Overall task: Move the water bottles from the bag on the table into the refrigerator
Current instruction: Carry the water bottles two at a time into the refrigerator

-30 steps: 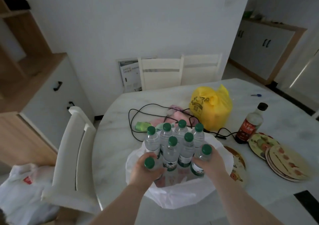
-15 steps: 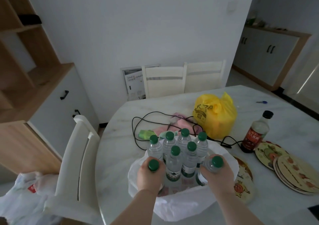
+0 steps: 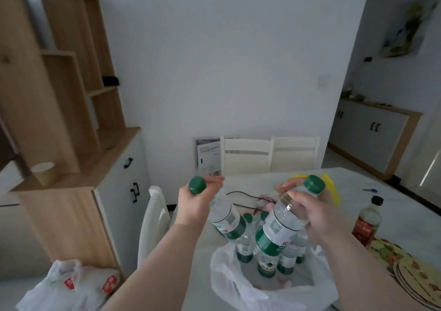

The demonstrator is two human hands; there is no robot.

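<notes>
Head view, dim room.

Left hand (image 3: 198, 205): centre frame, fingers and thumb curled round the neck of bottle A (image 3: 226, 220), just under its green cap. Bottle A is tilted, with the cap to the upper left and the base pointing down toward the bag.

Right hand (image 3: 319, 217): right of centre, fingers wrapped round the upper body of bottle B (image 3: 279, 227), thumb on the near side. Bottle B is also tilted, with the green cap to the upper right and the green label band lowest.

Both bottles are held above the mouth of the white bag (image 3: 238, 284), which sits open on the table (image 3: 358, 184) at lower centre. Whether their bases touch the bottles below cannot be told.

Remaining bottles (image 3: 267, 265): several stand upright inside the white bag, partly hidden behind bottles A and B, so the exact count is unreadable.

Surroundings:
- The yellow bag (image 3: 331, 189) lies on the table, behind the right hand.
- The black cable (image 3: 241, 195) runs across the table between the 2 hands.
- The sauce bottle (image 3: 367, 220), with a dark cap, stands upright at right of frame.
- The patterned plates (image 3: 410, 270) are stacked at lower right.
- A white chair (image 3: 152, 217) stands left of the table, and 2 chair backs (image 3: 245, 155) show at its far edge.
- The floor bag (image 3: 71, 284) is at lower left.
- The paper cup (image 3: 44, 173) sits on the wooden sideboard at left.
</notes>
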